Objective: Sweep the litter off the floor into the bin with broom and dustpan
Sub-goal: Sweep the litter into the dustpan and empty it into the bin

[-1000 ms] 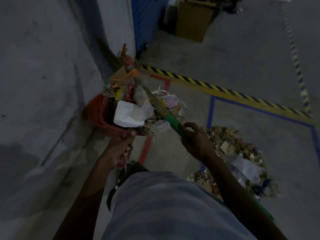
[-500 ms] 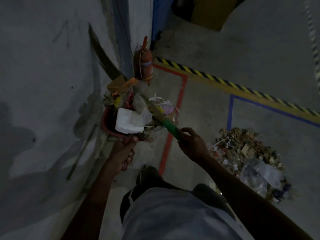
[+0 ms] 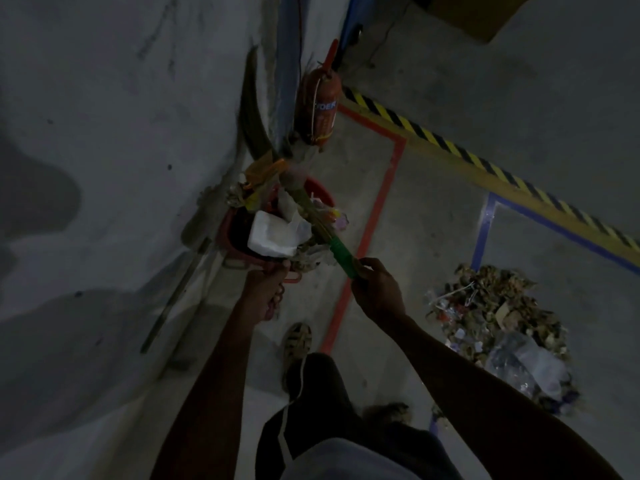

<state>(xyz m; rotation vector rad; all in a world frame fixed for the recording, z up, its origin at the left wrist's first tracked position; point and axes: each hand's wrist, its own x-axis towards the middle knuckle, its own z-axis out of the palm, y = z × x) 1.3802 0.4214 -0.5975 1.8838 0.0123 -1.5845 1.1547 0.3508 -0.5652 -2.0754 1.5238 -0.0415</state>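
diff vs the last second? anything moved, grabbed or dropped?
The loaded dustpan has been carried forward along the wall towards the fire extinguisher, with the broom still pressed on its litter. Nothing was grabbed or dropped: the left hand still grips the dustpan handle and the right hand the broom handle. The litter pile on the floor is unchanged.

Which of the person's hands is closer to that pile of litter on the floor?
Right. The right hand, gripping the broom, is just left of the litter pile. The left hand, holding the dustpan, is further left.
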